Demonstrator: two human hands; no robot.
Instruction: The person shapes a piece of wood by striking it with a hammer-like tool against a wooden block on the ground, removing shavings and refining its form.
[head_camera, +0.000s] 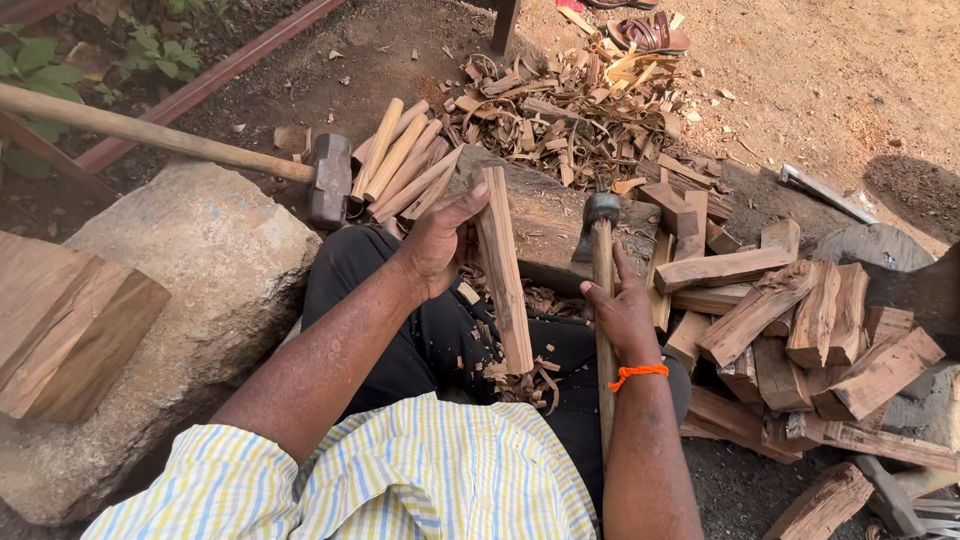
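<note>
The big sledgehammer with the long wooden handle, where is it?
Upper left of the head view: the sledgehammer lies across the large grey rock, beside the pale shaved sticks.

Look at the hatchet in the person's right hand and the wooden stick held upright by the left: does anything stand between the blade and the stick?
Nothing visible does. The right hand grips the hatchet, its head resting on the log. The left hand holds the stick just beside it; only bare log surface lies between them.

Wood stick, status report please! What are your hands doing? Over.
Left hand grips wood stick, leaning on log. Right hand holds hatchet. Shavings in lap.
</note>
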